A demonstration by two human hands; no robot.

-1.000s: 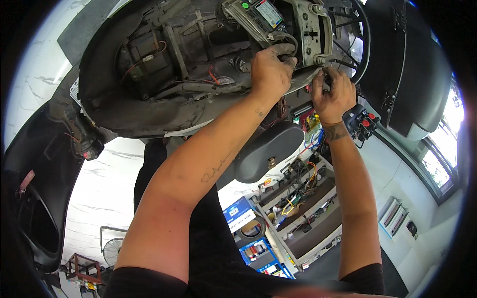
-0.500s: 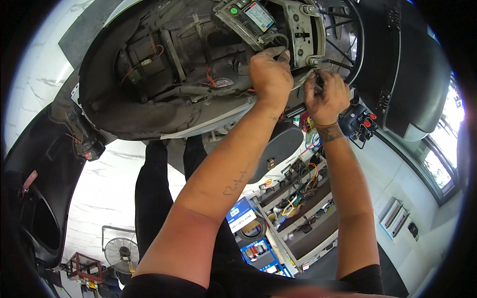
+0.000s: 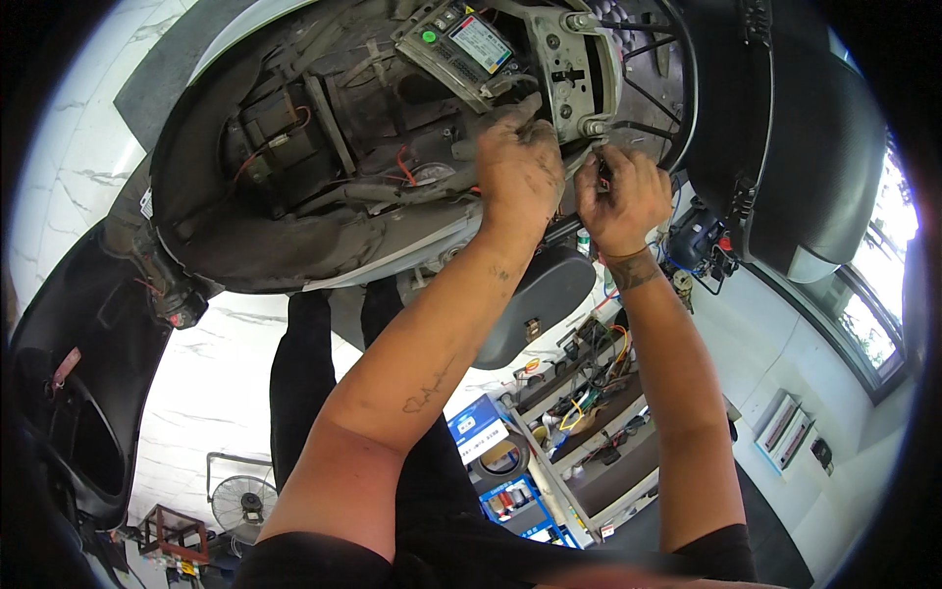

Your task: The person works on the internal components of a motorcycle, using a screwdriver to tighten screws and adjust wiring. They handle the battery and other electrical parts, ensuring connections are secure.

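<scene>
The opened body of a scooter fills the upper part of the view, its dusty inner cavity showing wires and frame tubes. My left hand is closed, fingers curled down beside the controller box, a finned metal box with a label and a green dot. What its fingertips hold is hidden. Just to the right, under the corner of a grey metal bracket, my right hand has thumb and fingers pinched together. Something small and dark shows between them, too little to name. A red wire lies left of my left hand.
A black rack bar curves beside the bracket, with a large black case beyond it. Below stand a tray of tangled wires and parts, a blue box and a floor fan. A black panel is at left.
The scooter and both hands sit slightly farther left in the view. My left fingers have shifted a little beside the controller box, and my right fingers have changed their bend at the bracket's corner.
</scene>
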